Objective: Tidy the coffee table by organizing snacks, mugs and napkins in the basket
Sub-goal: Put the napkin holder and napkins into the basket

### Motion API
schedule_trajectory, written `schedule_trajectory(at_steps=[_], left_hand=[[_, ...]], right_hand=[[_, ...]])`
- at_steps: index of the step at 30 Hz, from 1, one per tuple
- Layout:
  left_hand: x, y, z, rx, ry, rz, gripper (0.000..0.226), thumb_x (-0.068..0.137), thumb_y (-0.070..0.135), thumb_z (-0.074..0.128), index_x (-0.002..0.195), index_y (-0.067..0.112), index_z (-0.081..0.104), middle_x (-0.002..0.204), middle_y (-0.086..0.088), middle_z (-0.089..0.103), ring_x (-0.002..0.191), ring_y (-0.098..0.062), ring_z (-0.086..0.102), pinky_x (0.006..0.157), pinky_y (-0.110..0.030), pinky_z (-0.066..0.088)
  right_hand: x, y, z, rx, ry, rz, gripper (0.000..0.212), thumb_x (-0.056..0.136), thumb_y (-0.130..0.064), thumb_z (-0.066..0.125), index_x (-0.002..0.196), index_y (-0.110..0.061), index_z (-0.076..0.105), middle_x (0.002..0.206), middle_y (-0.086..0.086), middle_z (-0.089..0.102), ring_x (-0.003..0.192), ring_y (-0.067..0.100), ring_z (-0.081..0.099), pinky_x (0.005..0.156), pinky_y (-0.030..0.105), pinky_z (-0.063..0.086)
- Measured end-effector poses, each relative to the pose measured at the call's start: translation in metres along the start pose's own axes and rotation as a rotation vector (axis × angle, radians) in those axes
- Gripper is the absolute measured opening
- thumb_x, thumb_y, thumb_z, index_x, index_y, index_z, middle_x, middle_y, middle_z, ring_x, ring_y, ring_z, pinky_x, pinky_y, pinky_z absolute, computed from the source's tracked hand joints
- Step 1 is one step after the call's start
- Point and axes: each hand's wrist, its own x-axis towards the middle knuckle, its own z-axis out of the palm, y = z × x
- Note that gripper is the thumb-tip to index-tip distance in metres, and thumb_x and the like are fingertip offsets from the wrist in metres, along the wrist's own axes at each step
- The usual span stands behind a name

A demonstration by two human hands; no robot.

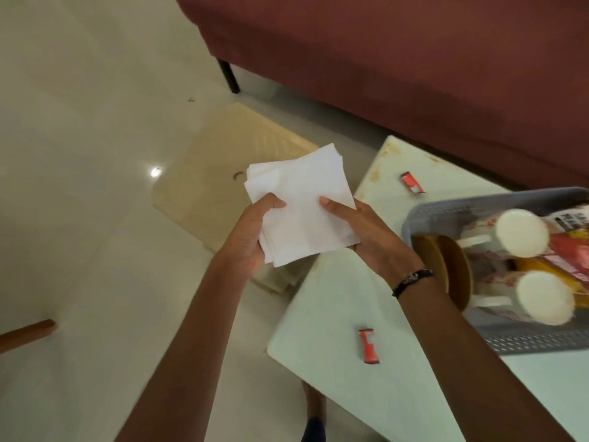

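At the far left a brown wooden piece [27, 334] runs out of the lower edge, so what it belongs to cannot be told. Past it, a cream plastic stool [223, 173] stands on the pale floor, its near side hidden behind the stack of white napkins [299, 208] held above it, just off the coffee table's left end. The napkins are plain, square and slightly fanned, their left edges stepped so that several layers show. The left hand [251, 234] grips the stack's lower left corner, thumb curled over the top and fingers hidden beneath; the right hand [366, 231] holds the right edge, thumb lying flat on top, its other fingers out of sight under the paper, a dark bracelet [411, 280] at the wrist. On the white coffee table [344, 378] lie two small red snack packets, one near [369, 346] and one far [412, 182], their print too blurred to read. At the right, the grey perforated basket [522, 341] is cut off by the frame; in it two white mugs [522, 232] lie on their sides, next to a wooden round piece [446, 269] and red and yellow snack packs [567, 253], partly hidden. Behind stands a dark red sofa [414, 59].
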Motion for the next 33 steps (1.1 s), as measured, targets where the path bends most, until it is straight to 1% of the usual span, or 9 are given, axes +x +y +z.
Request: schedule_trajectory(at_steps=[4, 7, 11, 15, 18, 21, 26, 30, 33], left_hand=[[-0.018, -0.034, 0.058, 0.006, -0.018, -0.053, 0.015, 0.084, 0.021, 0.058, 0.096, 0.021, 0.065, 0.08, 0.003, 0.073, 0.078, -0.017, 0.068, 0.073, -0.033, 0.055], [-0.031, -0.062, 0.093, -0.016, -0.019, -0.074, 0.013, 0.085, 0.021, 0.059, 0.096, 0.02, 0.065, 0.076, 0.003, 0.073, 0.076, -0.016, 0.067, 0.071, -0.032, 0.054], [-0.04, -0.102, 0.131, 0.172, 0.002, -0.064, 0.028, 0.08, 0.019, 0.068, 0.108, 0.023, 0.063, 0.1, -0.003, 0.071, 0.093, -0.024, 0.066, 0.075, -0.038, 0.056], [-0.048, -0.13, 0.163, 0.464, 0.029, 0.026, 0.046, 0.074, 0.019, 0.076, 0.116, 0.019, 0.059, 0.111, -0.005, 0.069, 0.099, -0.025, 0.064, 0.086, -0.041, 0.054], [-0.05, -0.148, 0.182, 0.738, 0.114, 0.2, 0.046, 0.074, 0.022, 0.076, 0.116, 0.016, 0.058, 0.107, 0.002, 0.065, 0.096, -0.02, 0.061, 0.081, -0.032, 0.05], [-0.051, -0.156, 0.2, 0.88, 0.207, 0.368, 0.044, 0.077, 0.027, 0.073, 0.116, 0.013, 0.057, 0.11, -0.003, 0.065, 0.096, -0.021, 0.06, 0.078, -0.026, 0.047], [-0.04, -0.164, 0.217, 0.909, 0.292, 0.433, 0.034, 0.074, 0.022, 0.074, 0.102, 0.009, 0.06, 0.104, -0.009, 0.069, 0.093, -0.025, 0.065, 0.07, -0.025, 0.047], [-0.028, -0.167, 0.221, 0.947, 0.337, 0.464, 0.034, 0.077, 0.015, 0.071, 0.108, 0.007, 0.06, 0.11, -0.011, 0.068, 0.099, -0.027, 0.065, 0.075, -0.027, 0.049], [-0.019, -0.167, 0.223, 0.999, 0.353, 0.451, 0.034, 0.076, 0.015, 0.07, 0.107, 0.006, 0.059, 0.108, -0.013, 0.068, 0.097, -0.03, 0.065, 0.075, -0.032, 0.05]], right_hand=[[-0.051, 0.004, -0.043, 0.33, 0.099, -0.047, 0.023, 0.094, -0.034, 0.052, 0.109, -0.032, 0.069, 0.112, -0.009, 0.072, 0.105, 0.013, 0.067, 0.089, 0.037, 0.055], [-0.083, 0.015, -0.074, 0.393, 0.2, -0.068, 0.031, 0.095, -0.033, 0.051, 0.123, -0.025, 0.061, 0.116, -0.006, 0.07, 0.105, 0.012, 0.067, 0.084, 0.034, 0.057], [-0.123, 0.027, -0.108, -0.063, 0.169, 0.018, 0.031, 0.089, -0.027, 0.062, 0.119, -0.029, 0.056, 0.11, -0.008, 0.07, 0.091, 0.009, 0.067, 0.068, 0.02, 0.054], [-0.142, 0.04, -0.142, -0.275, 0.572, -0.084, 0.043, 0.081, -0.023, 0.072, 0.12, -0.018, 0.056, 0.107, -0.004, 0.063, 0.084, 0.009, 0.059, 0.062, 0.016, 0.044], [-0.148, 0.044, -0.155, -0.586, 0.708, -0.108, 0.047, 0.077, -0.034, 0.074, 0.118, -0.016, 0.058, 0.101, -0.004, 0.063, 0.09, 0.017, 0.058, 0.068, 0.023, 0.046], [-0.143, 0.039, -0.157, -0.83, 0.819, -0.191, 0.039, 0.08, -0.035, 0.069, 0.111, -0.014, 0.059, 0.105, 0.004, 0.069, 0.095, 0.025, 0.062, 0.076, 0.033, 0.048], [-0.114, 0.039, -0.159, -1.143, 0.763, -0.278, 0.029, 0.088, -0.026, 0.059, 0.113, -0.013, 0.054, 0.112, 0.006, 0.064, 0.101, 0.025, 0.061, 0.075, 0.034, 0.048], [-0.109, 0.058, -0.161, -1.288, 0.72, -0.395, 0.03, 0.093, -0.02, 0.052, 0.12, -0.008, 0.054, 0.122, 0.013, 0.056, 0.109, 0.027, 0.06, 0.085, 0.035, 0.053], [-0.109, 0.072, -0.163, -1.305, 0.773, -0.467, 0.028, 0.086, -0.012, 0.062, 0.113, -0.007, 0.06, 0.102, 0.012, 0.066, 0.082, 0.03, 0.069, 0.061, 0.038, 0.058]])
